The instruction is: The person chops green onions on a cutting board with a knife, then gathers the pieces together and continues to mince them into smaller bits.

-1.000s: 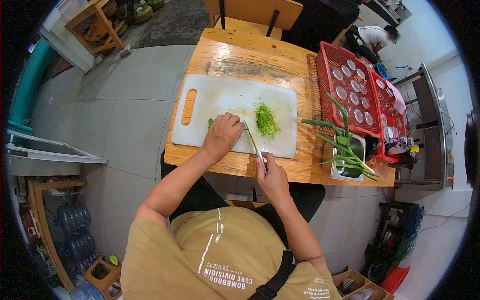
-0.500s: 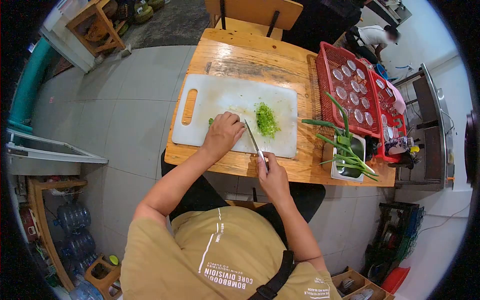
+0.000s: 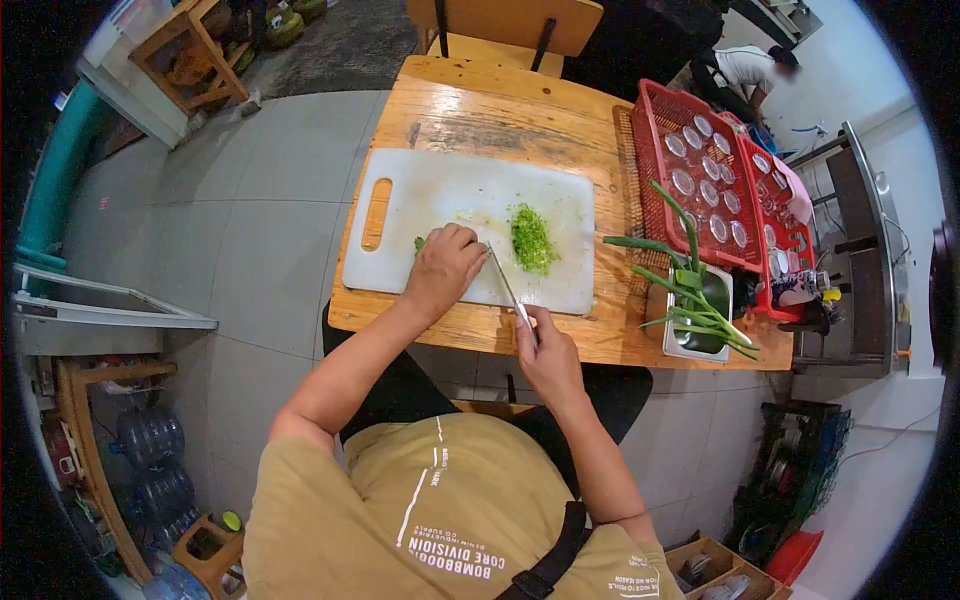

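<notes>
Showing past the left hand (image 3: 446, 262), a bit of greens (image 3: 419, 243) is seen on the white cutting board (image 3: 440, 185), toward the near-left corner of the table (image 3: 500, 110). The greens are held down by that hand, its fingers bent, and what lies under the palm is hidden. By the right hand (image 3: 548, 350) a knife (image 3: 511, 290) is gripped at the handle, above the table's near edge. Its blade is pointed away from that edge and slightly left, the tip just beside the left fingers. Whether the board is touched by the blade cannot be told. To the blade's right, chopped greens (image 3: 534, 240) are spread in a loose heap. Close to the near-right corner, spring onions (image 3: 690, 282) are laid across a metal container (image 3: 717, 291), with ends jutting past its rim. Along the right edge, clear cups (image 3: 683, 182) are held in a red basket (image 3: 648, 140). Beyond the far edge, a wooden chair (image 3: 500, 25) is placed.
</notes>
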### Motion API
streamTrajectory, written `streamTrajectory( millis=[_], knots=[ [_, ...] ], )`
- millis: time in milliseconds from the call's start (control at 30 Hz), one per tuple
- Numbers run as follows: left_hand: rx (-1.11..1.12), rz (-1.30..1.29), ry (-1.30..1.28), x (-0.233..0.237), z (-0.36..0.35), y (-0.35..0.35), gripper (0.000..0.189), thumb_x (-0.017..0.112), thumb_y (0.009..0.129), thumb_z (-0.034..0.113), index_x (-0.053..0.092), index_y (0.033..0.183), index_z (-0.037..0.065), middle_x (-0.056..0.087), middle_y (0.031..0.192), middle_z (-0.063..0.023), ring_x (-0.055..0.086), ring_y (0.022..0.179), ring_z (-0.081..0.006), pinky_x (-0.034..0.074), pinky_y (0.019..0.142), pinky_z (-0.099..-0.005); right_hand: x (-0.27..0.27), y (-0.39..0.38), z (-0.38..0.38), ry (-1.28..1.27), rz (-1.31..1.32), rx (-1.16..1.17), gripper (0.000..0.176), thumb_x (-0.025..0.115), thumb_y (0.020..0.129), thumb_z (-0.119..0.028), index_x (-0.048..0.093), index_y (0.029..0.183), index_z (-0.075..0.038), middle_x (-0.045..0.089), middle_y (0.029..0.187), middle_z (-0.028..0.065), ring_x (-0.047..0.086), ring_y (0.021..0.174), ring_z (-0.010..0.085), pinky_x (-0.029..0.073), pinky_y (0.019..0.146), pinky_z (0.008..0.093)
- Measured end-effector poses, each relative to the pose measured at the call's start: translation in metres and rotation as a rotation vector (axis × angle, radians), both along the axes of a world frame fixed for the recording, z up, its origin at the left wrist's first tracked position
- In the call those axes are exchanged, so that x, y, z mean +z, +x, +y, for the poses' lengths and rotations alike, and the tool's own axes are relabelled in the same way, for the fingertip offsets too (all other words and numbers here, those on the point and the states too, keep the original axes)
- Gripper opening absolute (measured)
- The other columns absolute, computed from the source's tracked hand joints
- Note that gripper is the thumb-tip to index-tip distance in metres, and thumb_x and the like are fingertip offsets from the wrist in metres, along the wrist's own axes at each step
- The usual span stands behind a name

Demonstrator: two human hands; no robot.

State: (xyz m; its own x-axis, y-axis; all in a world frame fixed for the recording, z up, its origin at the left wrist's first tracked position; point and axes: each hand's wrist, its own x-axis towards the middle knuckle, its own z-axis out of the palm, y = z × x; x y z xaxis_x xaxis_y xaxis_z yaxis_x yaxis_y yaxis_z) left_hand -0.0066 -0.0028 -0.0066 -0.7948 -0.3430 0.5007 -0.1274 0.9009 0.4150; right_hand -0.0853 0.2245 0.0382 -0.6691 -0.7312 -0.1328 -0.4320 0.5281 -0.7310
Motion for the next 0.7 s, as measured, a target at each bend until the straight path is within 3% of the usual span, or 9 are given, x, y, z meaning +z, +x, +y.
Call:
streamTrajectory(
  millis=[533, 700],
  knots=[
    [0.054, 0.014, 0.039, -0.005, 0.006, -0.001, 0.01, 0.082, 0.09, 0.013, 0.079, 0.098, 0.006, 0.067, 0.1, -0.0075, 0.064, 0.102, -0.0292, 0.05, 0.092, -0.0441, 0.005, 0.002, 0.003, -0.005, 0.007, -0.039, 0.028, 0.059, 0.113, -0.032, 0.065, 0.13, -0.011, 0.069, 0.073, 0.0237, 0.07, 0.069, 0.0468, 0.052, 0.063, 0.0561],
    [0.074, 0.046, 0.088, -0.008, 0.006, -0.002, 0.009, 0.082, 0.09, 0.013, 0.079, 0.097, 0.007, 0.069, 0.102, -0.0071, 0.064, 0.105, -0.0289, 0.048, 0.095, -0.045, 0.003, 0.01, 0.003, -0.022, 0.01, -0.032, 0.036, 0.059, 0.113, -0.03, 0.062, 0.145, -0.014, 0.072, 0.078, 0.0247, 0.073, 0.072, 0.0455, 0.055, 0.067, 0.055]
  ],
)
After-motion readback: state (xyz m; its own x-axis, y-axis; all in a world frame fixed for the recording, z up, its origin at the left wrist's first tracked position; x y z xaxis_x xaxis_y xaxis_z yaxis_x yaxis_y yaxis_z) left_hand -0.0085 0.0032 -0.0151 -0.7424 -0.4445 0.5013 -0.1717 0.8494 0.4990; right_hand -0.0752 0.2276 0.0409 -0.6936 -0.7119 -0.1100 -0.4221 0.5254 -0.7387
